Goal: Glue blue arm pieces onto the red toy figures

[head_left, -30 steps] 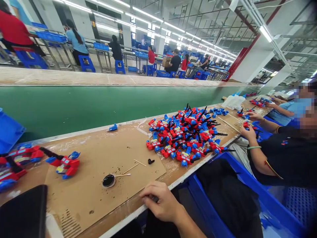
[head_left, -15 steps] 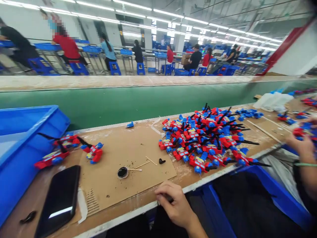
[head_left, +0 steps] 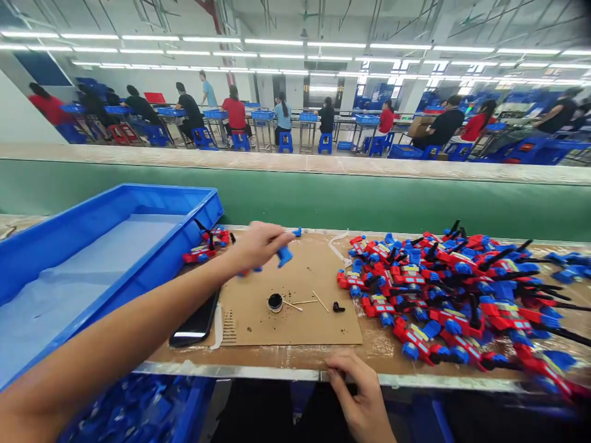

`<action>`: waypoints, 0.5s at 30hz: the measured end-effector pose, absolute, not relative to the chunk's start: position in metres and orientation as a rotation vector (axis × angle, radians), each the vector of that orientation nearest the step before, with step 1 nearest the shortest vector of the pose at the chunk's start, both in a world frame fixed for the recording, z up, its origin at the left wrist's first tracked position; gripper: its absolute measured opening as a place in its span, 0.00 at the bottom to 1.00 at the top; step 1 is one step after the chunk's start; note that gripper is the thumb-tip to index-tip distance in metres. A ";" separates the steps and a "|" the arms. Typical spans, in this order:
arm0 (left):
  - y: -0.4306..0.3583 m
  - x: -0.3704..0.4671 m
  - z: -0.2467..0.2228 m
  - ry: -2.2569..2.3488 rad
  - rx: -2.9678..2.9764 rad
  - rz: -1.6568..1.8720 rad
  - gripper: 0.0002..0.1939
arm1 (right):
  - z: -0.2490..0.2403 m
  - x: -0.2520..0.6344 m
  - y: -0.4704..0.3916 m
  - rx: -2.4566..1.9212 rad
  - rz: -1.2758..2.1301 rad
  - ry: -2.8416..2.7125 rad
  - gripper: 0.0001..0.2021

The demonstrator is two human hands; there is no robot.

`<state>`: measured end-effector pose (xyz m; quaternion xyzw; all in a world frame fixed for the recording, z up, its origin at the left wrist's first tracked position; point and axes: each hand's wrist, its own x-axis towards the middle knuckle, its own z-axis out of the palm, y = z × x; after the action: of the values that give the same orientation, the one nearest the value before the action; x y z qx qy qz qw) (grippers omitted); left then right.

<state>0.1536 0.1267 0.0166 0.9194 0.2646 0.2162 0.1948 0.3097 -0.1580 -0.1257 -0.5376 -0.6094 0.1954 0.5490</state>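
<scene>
My left hand (head_left: 259, 245) reaches across the cardboard, fingers closed around a blue plastic part (head_left: 285, 255); it is slightly blurred. Beneath that hand, red and blue toy robots (head_left: 199, 253) lie beside the blue tray, partly covered by it. My right hand (head_left: 357, 391) rests at the table's front edge with curled fingers; whatever it may hold is hidden. Between the hands, on the cardboard sheet (head_left: 258, 329), sit a small pot of black paint (head_left: 275, 302), a cotton swab (head_left: 293, 306), thin sticks and a small black piece (head_left: 338, 307).
A big blue tray (head_left: 138, 271) fills the left side. To the right is a heap of toy robots (head_left: 443, 295) with black rods. A black phone (head_left: 191, 323) lies under my left forearm. Blue parts fill a bin (head_left: 133, 409) below the table. People sit beyond the green belt (head_left: 351, 197).
My left arm has come into view and stretches over the cardboard with a blue part. The view has swung left. My right hand stays curled at the table edge.
</scene>
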 end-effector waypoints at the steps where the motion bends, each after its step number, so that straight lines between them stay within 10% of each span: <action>1: 0.142 0.189 0.001 0.698 2.570 0.581 0.25 | -0.127 0.310 -0.161 -1.291 0.442 -1.447 0.07; 8: 0.175 0.294 -0.105 0.532 2.383 0.530 0.13 | -0.131 0.330 -0.192 -1.357 0.246 -1.547 0.13; 15: 0.128 0.242 -0.031 0.528 1.839 0.895 0.23 | -0.096 0.331 -0.150 -1.338 0.374 -1.198 0.11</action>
<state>0.2423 0.1284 -0.0307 0.7579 0.2174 0.3689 0.4922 0.3314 -0.1505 -0.0958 -0.5791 -0.5184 0.1618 0.6081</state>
